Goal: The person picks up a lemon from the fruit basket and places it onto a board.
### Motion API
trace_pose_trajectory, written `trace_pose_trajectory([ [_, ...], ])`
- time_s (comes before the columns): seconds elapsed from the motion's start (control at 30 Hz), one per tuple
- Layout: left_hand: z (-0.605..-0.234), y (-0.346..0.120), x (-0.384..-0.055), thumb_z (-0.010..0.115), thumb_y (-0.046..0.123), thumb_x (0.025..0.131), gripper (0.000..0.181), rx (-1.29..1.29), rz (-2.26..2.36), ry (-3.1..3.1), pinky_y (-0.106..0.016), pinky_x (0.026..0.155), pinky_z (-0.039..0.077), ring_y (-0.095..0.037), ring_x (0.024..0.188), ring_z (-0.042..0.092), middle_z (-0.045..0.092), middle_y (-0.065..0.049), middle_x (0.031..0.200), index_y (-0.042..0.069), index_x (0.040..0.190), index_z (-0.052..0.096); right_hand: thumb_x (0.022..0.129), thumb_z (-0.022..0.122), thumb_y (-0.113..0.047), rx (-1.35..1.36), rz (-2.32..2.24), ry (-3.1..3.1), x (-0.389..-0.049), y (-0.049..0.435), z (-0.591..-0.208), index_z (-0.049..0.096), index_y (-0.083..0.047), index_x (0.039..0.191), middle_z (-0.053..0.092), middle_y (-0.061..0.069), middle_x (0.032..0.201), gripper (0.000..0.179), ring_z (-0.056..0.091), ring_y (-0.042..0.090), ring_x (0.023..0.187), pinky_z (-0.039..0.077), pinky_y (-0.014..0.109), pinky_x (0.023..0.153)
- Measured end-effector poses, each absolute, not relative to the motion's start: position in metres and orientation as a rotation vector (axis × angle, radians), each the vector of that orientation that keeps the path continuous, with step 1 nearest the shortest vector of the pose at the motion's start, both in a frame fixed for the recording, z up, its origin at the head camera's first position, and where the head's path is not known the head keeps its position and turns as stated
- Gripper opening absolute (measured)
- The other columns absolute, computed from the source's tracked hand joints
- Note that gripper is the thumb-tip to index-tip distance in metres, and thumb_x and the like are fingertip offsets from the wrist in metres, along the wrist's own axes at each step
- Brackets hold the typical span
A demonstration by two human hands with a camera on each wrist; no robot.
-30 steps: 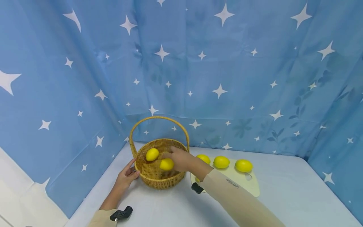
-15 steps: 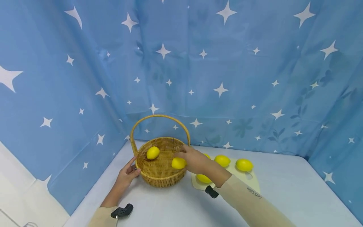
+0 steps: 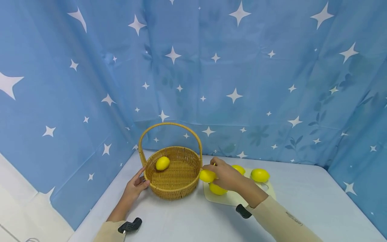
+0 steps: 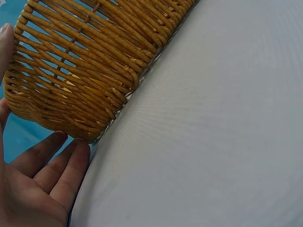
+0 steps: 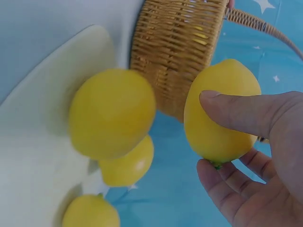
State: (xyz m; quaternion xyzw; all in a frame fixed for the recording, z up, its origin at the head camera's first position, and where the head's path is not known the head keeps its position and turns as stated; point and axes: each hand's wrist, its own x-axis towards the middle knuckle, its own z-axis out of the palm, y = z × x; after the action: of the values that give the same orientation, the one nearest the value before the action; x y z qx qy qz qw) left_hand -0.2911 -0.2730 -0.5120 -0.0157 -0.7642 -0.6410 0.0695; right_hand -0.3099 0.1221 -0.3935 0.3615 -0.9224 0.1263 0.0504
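A yellow lemon [image 3: 207, 175] is held between the thumb and fingers of my right hand [image 3: 227, 174], just right of the basket and above the pale cutting board [image 3: 228, 199]. In the right wrist view my thumb lies across this lemon [image 5: 222, 120], fingertips at its stem end. My left hand [image 3: 135, 188] touches the left side of the wicker basket [image 3: 172, 193]. In the left wrist view, its fairly straight fingers [image 4: 66, 175] rest against the woven wall. One lemon [image 3: 163, 163] lies inside the basket.
More lemons sit on the board: a near lemon [image 3: 217, 189], a partly covered lemon [image 3: 239, 169] and a right-hand lemon [image 3: 260, 175]. A yellow sliver shows behind my right fingers. The basket's tall handle [image 3: 170, 123] arches up before the blue star-patterned curtain [image 3: 257, 77].
My right hand has carried the lemon rightward, out from over the basket to the board's left end. One lemon stays in the basket. My left hand keeps its place.
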Motion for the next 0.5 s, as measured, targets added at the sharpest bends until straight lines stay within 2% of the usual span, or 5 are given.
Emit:
trace_pose_trajectory([
  [0.23, -0.513, -0.273, -0.292, 0.066, 0.015, 0.095, 0.069, -0.063, -1.93, -2.301, -0.029, 0.091, 0.05, -0.037, 0.126, 0.048, 0.045, -0.027, 0.141, 0.021, 0.154, 0.032, 0.08, 0.08, -0.005, 0.995, 0.395, -2.86, -0.304, 0.144, -0.398, 0.061, -0.026, 0.132, 0.046, 0.003, 0.121, 0.059, 0.05, 0.02, 0.101, 0.052, 0.032, 0.081],
  [0.5, -0.513, -0.272, -0.29, 0.066, 0.013, 0.094, 0.069, -0.045, -1.952, -2.277, -0.026, 0.088, 0.051, -0.033, 0.124, 0.05, 0.045, -0.024, 0.142, 0.021, 0.154, 0.033, 0.078, 0.08, -0.002, 0.92, 0.445, -2.838, -0.299, 0.169, -0.409, 0.063, -0.02, 0.131, 0.048, 0.005, 0.118, 0.058, 0.051, 0.023, 0.1, 0.051, 0.037, 0.082],
])
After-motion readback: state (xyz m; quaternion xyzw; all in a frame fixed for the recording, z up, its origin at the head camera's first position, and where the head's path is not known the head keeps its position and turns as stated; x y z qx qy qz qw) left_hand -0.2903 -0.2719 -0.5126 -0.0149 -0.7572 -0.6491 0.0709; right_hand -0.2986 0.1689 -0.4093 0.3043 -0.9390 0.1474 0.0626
